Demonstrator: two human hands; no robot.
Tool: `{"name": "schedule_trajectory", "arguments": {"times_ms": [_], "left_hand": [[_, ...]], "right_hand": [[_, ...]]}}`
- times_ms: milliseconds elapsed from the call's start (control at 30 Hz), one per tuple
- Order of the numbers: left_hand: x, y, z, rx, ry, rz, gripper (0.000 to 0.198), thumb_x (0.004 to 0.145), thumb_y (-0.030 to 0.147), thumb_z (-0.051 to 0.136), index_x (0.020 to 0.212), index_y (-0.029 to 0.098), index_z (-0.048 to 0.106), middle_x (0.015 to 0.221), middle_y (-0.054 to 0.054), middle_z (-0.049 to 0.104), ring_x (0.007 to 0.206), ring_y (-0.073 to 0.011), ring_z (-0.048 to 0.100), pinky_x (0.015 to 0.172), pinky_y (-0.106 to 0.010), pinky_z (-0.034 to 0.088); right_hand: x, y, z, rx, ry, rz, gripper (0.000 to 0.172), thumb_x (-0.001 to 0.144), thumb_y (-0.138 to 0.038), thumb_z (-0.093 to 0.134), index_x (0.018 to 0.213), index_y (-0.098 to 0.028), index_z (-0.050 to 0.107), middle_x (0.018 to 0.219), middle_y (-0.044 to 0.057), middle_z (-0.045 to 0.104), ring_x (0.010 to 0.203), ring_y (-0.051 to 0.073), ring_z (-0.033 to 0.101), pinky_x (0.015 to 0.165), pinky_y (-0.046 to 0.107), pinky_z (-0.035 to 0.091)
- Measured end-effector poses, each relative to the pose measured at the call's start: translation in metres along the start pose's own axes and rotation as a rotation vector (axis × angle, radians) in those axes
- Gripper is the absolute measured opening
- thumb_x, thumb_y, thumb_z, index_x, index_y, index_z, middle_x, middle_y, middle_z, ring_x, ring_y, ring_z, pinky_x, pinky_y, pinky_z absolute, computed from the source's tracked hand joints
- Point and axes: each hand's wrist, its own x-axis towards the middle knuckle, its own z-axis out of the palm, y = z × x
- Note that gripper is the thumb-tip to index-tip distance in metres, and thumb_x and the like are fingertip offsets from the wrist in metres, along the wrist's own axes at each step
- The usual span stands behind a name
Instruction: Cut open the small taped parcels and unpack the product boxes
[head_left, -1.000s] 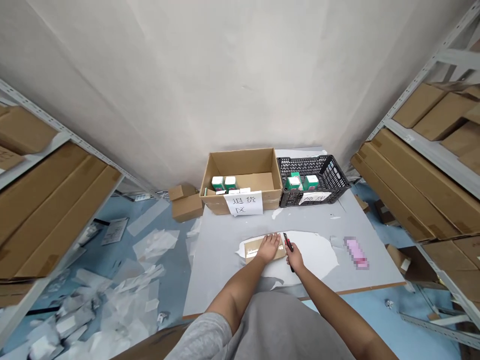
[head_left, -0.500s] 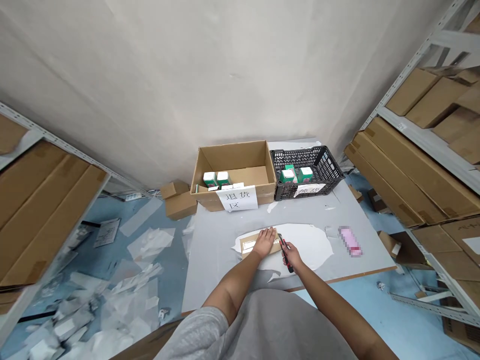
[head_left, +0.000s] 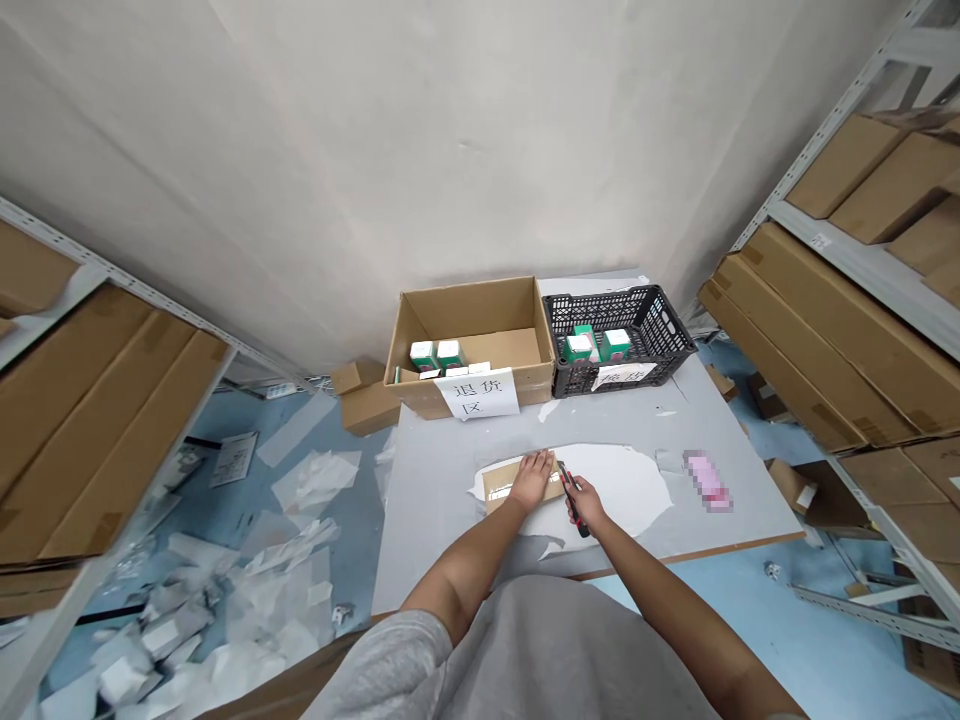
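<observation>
While flat cardboard carton is laid on torn white sheet, lower centre of grey table, left hand is pressed on carton, fingers spread flat. Right hand fingers closed around red-and-black utility knife, upper end at carton's right edge. Firm hold and left fingers kept clear of blade advised.

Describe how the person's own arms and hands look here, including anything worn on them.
The person wears a loose grey short-sleeved top, its left sleeve visible at the bottom of the view. The left hand and right hand are bare, without gloves, and no watch shows.
</observation>
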Motion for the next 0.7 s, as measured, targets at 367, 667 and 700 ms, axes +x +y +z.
{"name": "schedule_trajectory", "arguments": {"times_ms": [367,667,700], "left_hand": [[-0.004,0.003,0.006,-0.012,0.042,-0.013,0.065,0.105,0.018,0.043,0.169,0.021,0.035,0.162,-0.018,0.053,0.145,-0.0314,0.052,0.123,-0.053,0.037],[0.001,0.0,0.0,-0.002,0.009,-0.022,0.054,0.108,0.021,0.038,0.161,0.016,0.047,0.16,-0.019,0.054,0.143,-0.0307,0.054,0.122,-0.05,0.037],[0.001,0.0,0.0,-0.003,0.006,-0.023,0.053,0.108,0.021,0.038,0.16,0.016,0.047,0.16,-0.019,0.054,0.143,-0.0306,0.054,0.122,-0.05,0.037]], "right_hand": [[-0.006,-0.005,0.003,-0.003,-0.029,0.05,0.04,0.083,-0.058,0.068,0.099,-0.028,0.047,0.049,-0.012,0.051,0.036,0.011,0.046,0.039,0.019,0.035],[-0.012,0.01,-0.003,-0.013,-0.065,0.032,0.042,0.082,-0.059,0.067,0.099,-0.028,0.045,0.05,-0.011,0.053,0.036,0.011,0.046,0.038,0.019,0.036],[-0.011,0.009,-0.002,0.001,-0.059,0.031,0.042,0.082,-0.06,0.067,0.1,-0.028,0.045,0.051,-0.011,0.053,0.036,0.011,0.046,0.038,0.019,0.036]]}}
